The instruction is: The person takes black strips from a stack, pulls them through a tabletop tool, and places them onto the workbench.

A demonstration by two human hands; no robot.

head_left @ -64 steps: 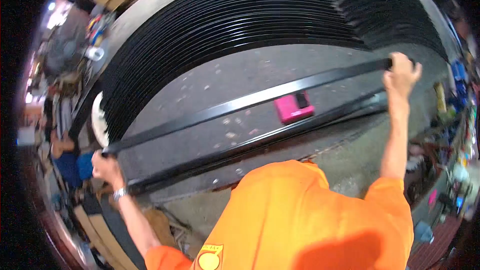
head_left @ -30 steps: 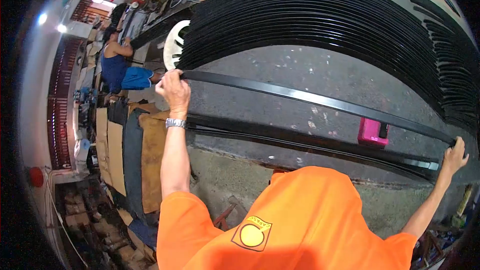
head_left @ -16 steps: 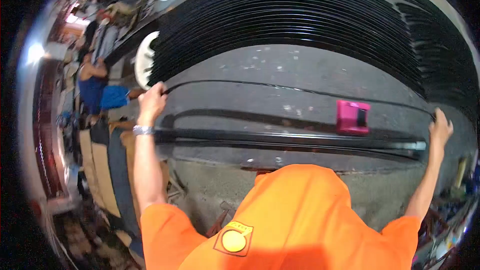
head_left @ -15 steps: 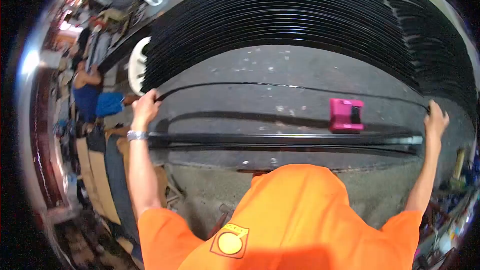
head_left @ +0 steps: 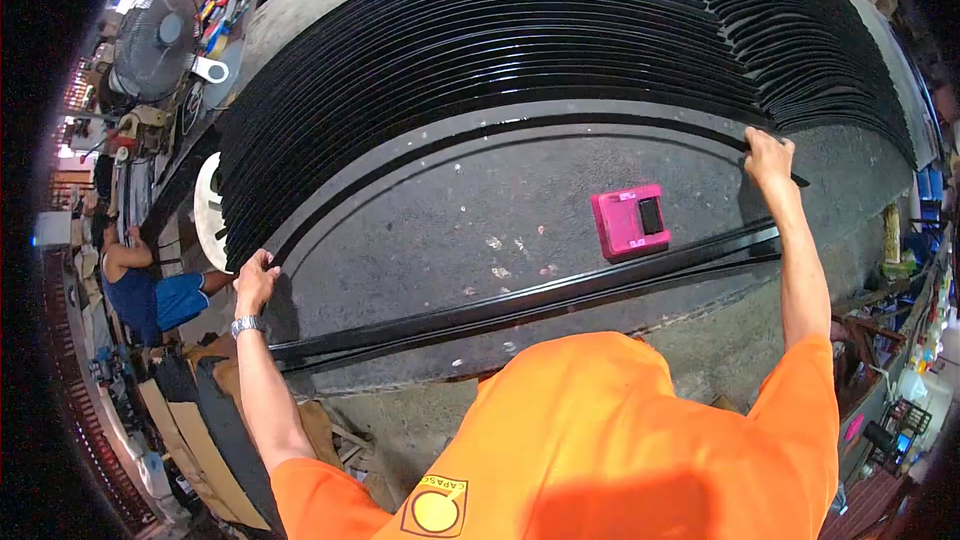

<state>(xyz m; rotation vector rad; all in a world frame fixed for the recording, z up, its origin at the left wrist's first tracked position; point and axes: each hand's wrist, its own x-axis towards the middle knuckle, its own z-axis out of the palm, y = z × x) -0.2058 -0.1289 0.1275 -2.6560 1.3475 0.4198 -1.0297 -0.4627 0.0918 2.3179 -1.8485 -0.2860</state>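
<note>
A long, thin black strip [head_left: 600,119] bows in an arc between my two hands, just in front of a wide row of similar black strips [head_left: 470,50]. My left hand [head_left: 256,282], with a metal watch at the wrist, pinches its left end. Near its right end, my right hand [head_left: 769,158] is closed on it, and a short tip sticks out beyond the fingers. A pink box-shaped object [head_left: 615,228] with a black block on top lies on the dark tabletop [head_left: 400,240]. Closer to my body lie long, straight black bars [head_left: 520,300].
More black strips [head_left: 820,60] with uneven ends are layered at the back right. A white curved piece [head_left: 207,215] stands at the row's left end. Farther left are a fan [head_left: 158,40] and a seated person in blue shorts [head_left: 180,300]. Cardboard [head_left: 185,430] stands at lower left.
The strip has moved away from my body, toward the row, and now bows more. Both hands still hold it. My view has turned, so the table appears tilted.
</note>
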